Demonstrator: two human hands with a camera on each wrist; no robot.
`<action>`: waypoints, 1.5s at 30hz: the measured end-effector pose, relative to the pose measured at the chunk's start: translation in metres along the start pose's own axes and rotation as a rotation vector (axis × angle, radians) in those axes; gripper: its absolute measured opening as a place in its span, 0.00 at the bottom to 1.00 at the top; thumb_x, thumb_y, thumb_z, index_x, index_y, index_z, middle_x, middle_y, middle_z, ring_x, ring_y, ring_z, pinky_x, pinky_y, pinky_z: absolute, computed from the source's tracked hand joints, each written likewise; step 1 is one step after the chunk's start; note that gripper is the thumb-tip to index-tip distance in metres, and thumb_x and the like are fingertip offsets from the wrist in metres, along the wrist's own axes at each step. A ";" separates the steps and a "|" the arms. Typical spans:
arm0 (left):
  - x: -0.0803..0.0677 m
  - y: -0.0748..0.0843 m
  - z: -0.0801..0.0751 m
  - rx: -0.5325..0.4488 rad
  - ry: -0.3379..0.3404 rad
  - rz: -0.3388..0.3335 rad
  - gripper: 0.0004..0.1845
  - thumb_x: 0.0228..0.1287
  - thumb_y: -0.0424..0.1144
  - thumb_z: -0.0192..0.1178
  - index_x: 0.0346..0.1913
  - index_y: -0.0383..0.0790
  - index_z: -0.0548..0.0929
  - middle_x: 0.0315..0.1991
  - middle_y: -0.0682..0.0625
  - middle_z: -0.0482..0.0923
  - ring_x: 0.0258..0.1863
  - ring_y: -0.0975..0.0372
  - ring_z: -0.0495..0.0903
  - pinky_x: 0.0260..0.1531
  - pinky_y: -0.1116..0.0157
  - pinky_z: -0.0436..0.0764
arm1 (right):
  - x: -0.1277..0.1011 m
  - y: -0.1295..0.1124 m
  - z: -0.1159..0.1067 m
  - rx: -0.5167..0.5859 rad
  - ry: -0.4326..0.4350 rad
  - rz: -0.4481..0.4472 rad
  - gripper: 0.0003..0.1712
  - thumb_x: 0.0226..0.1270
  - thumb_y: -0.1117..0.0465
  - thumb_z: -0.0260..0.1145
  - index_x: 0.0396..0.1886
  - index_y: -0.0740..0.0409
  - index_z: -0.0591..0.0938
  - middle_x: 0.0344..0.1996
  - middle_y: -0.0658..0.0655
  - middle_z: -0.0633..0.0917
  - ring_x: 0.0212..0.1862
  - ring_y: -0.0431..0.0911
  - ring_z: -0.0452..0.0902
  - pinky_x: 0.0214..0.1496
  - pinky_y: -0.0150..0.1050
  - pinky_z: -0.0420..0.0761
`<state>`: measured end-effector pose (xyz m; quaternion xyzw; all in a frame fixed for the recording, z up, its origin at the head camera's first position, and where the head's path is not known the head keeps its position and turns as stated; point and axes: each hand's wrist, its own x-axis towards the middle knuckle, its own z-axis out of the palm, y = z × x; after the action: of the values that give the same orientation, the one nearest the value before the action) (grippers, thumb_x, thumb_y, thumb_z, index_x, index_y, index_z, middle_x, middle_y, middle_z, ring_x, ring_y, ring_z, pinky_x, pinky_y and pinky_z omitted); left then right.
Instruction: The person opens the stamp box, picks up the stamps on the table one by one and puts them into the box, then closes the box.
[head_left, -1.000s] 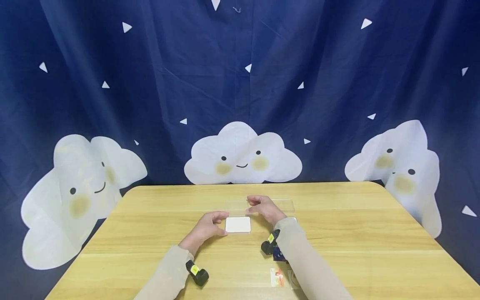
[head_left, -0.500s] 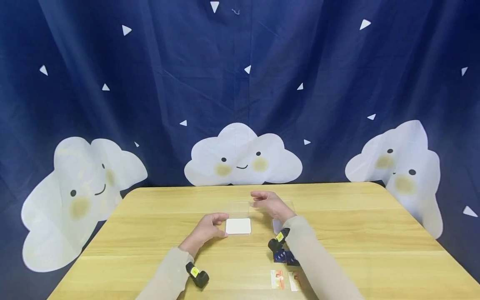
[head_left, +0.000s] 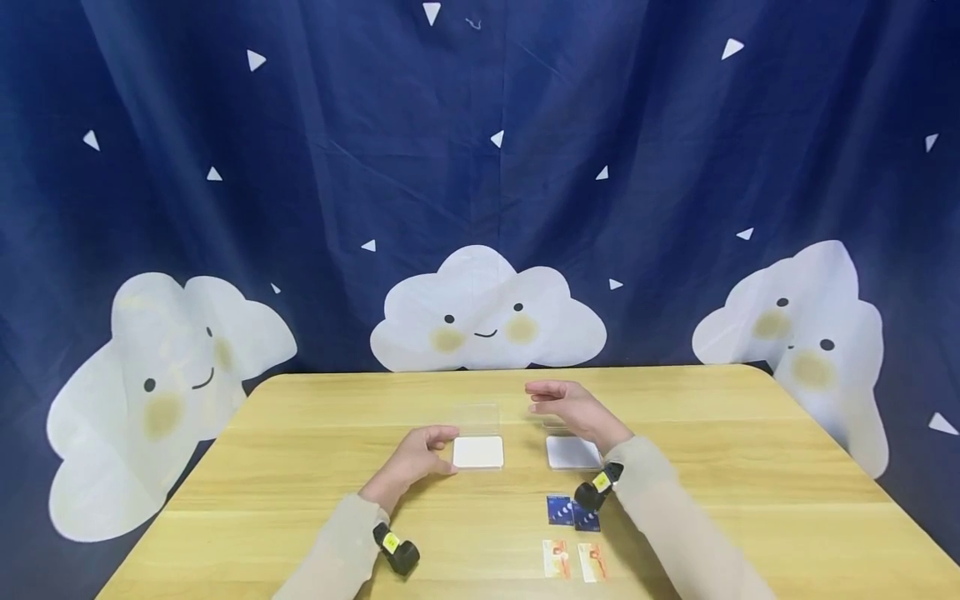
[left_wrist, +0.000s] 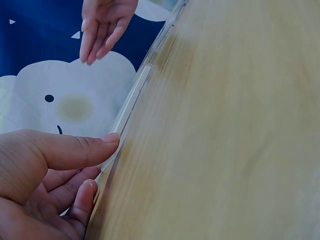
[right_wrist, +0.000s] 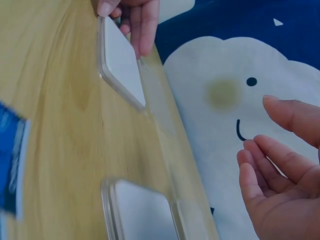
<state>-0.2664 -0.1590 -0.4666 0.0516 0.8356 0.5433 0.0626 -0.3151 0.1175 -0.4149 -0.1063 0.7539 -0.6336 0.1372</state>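
In the head view, a clear plastic case (head_left: 478,452) with a white filling lies on the table, its transparent lid (head_left: 477,418) folded open behind it. My left hand (head_left: 415,456) holds this case at its left side, thumb at the near corner and fingers at the far one. The left wrist view shows the thumb (left_wrist: 82,150) right on the case's edge. A similar case (head_left: 573,453) lies to the right, its lid partly hidden by my right hand (head_left: 573,408). That hand is raised over it, fingers loosely extended and holding nothing.
Two dark blue cards (head_left: 558,509) lie in front of the right case, one overlapping the other in view. Nearer to me are two orange-and-white cards (head_left: 556,558). A blue curtain (head_left: 480,167) with clouds hangs behind the wooden table (head_left: 337,417).
My right hand has moved right, away from the left case's lid, uncovering the right case and the cards. My left hand stays at the left case.
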 end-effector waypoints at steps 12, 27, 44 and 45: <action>0.001 0.002 0.000 0.012 -0.002 0.003 0.32 0.38 0.23 0.71 0.54 0.36 0.80 0.54 0.43 0.78 0.49 0.54 0.72 0.52 0.56 0.73 | -0.041 -0.003 -0.029 -0.057 -0.027 -0.066 0.29 0.64 0.68 0.61 0.63 0.75 0.66 0.62 0.71 0.69 0.64 0.64 0.63 0.62 0.39 0.71; 0.000 0.002 0.000 -0.013 -0.008 0.010 0.31 0.39 0.22 0.71 0.54 0.34 0.79 0.53 0.43 0.78 0.48 0.54 0.71 0.51 0.57 0.72 | -0.088 0.019 -0.042 -0.069 -0.040 -0.082 0.30 0.61 0.66 0.64 0.60 0.78 0.68 0.60 0.75 0.70 0.60 0.63 0.68 0.51 0.25 0.74; 0.001 0.002 0.000 -0.011 0.005 0.006 0.32 0.38 0.23 0.71 0.53 0.35 0.80 0.53 0.44 0.79 0.47 0.55 0.71 0.50 0.58 0.72 | -0.117 0.039 -0.035 -0.015 -0.104 -0.031 0.29 0.60 0.63 0.66 0.56 0.78 0.71 0.51 0.71 0.79 0.51 0.49 0.79 0.50 0.24 0.74; 0.001 0.001 0.000 -0.011 0.006 0.006 0.32 0.37 0.23 0.71 0.53 0.35 0.80 0.53 0.44 0.79 0.47 0.55 0.71 0.50 0.58 0.72 | -0.118 0.040 -0.034 -0.019 -0.107 -0.025 0.29 0.59 0.63 0.66 0.55 0.78 0.72 0.51 0.71 0.79 0.50 0.49 0.79 0.50 0.24 0.74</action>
<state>-0.2669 -0.1584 -0.4653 0.0523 0.8327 0.5481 0.0589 -0.2155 0.1957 -0.4401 -0.1509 0.7499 -0.6217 0.1683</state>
